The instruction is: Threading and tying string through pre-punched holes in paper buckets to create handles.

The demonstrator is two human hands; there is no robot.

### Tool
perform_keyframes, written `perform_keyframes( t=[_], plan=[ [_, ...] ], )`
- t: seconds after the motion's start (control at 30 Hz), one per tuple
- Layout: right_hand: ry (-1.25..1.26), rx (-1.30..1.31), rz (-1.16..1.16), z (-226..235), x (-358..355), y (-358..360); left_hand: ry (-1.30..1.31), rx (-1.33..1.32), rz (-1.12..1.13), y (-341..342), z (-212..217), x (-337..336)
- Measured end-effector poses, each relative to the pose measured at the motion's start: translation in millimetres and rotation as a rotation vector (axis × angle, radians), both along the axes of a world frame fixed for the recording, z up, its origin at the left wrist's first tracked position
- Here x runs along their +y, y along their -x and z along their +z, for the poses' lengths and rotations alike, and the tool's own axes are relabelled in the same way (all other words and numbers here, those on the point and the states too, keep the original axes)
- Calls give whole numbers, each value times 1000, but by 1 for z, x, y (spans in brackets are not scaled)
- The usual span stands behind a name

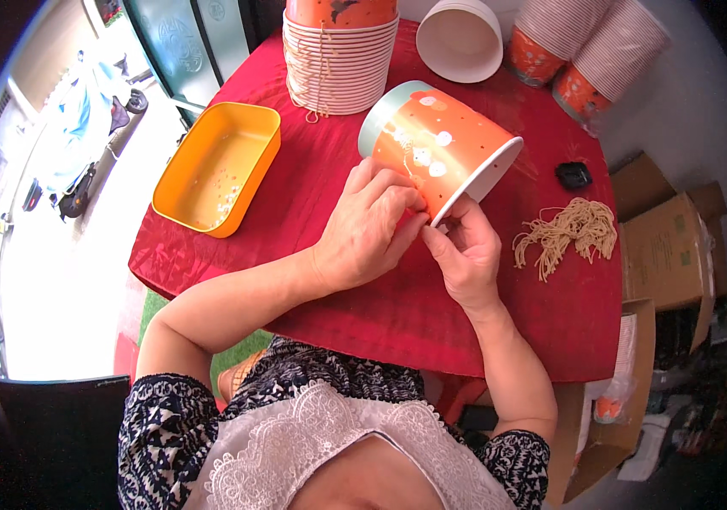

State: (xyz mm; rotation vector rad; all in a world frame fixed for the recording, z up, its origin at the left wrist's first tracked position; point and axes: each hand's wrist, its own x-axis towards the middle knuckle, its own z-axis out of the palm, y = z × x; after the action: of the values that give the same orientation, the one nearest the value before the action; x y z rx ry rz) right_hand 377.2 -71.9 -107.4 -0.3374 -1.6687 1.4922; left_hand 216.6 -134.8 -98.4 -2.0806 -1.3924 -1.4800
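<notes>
An orange paper bucket [453, 140] with a pale green base band and a white rim lies tilted on its side over the table, its mouth turned to the lower right. My right hand [470, 251] pinches its rim, thumb outside and fingers at the opening. Against the bucket's near wall, close to the rim, my left hand [369, 217] has its fingers closed together; whatever they hold is hidden or too small to make out. A bundle of beige cords [567, 234] lies to the right of my right hand.
A yellow tub [210, 178] with small bits inside stands at the left. Behind are a tall bucket stack [338, 68] with cords hanging on it, a white bucket [460, 42] and more stacks [610, 64]. A small black dish [573, 175] sits right; cardboard boxes [665, 246] stand beyond the red-covered table [346, 327].
</notes>
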Motion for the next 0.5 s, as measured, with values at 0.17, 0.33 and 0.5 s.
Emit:
perform_keyframes(
  t=[0.17,0.33,0.5],
  plan=[
    [-62,-56,-39,-1,0,-1,-16,38,17,-1,1,-1],
    [-82,-53,-58,-1,-1,1,-61,114,22,1,2,0],
    [-292,-106,-221,-2,-1,3,-27,116,32,7,20,-3]
  ],
)
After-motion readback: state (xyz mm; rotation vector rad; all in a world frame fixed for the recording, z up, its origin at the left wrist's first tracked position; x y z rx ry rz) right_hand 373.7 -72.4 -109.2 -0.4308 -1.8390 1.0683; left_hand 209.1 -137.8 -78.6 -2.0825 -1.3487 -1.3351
